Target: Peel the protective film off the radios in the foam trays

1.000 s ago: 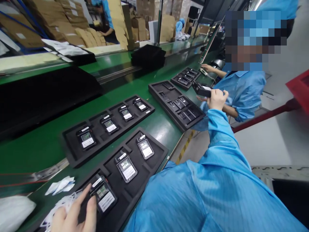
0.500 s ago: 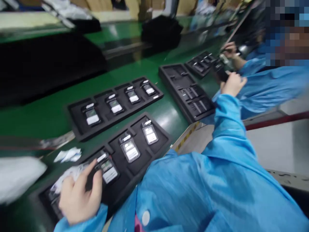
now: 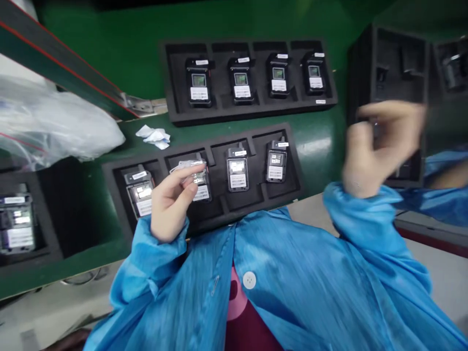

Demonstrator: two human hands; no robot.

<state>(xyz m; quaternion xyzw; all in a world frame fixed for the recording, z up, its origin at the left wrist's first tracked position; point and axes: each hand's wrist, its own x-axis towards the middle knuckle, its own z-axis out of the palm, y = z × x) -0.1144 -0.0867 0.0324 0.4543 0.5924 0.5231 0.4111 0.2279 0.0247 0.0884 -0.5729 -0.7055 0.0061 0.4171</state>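
Note:
My left hand [image 3: 171, 200] is over the near black foam tray [image 3: 234, 207]. Its index finger is stretched over the second handheld device from the left [image 3: 202, 192]. A crumpled whitish sheet [image 3: 185, 164], film or cloth, shows behind the finger and seems pinched in the hand. Beside it in the tray lie a left device [image 3: 142, 195] and two more to the right, the nearer device [image 3: 237, 170] with a white label. My right hand [image 3: 383, 146] is smeared by motion, in front of the right foam tray [image 3: 426, 122]. Its thumb and curled fingers are apart, with nothing visible between them.
A farther foam tray [image 3: 248, 114] holds several similar black devices. White plastic bags [image 3: 66, 122] and a crumpled tissue [image 3: 155, 136] lie at left. Another tray with a device [image 3: 16, 219] is at far left. A co-worker's blue sleeve [image 3: 448, 207] shows at right.
The view has swung left and down. My right hand has come away from the dark object at the co-worker's hands. My left hand moved from the first to the second compartment, the crumpled sheet with it.

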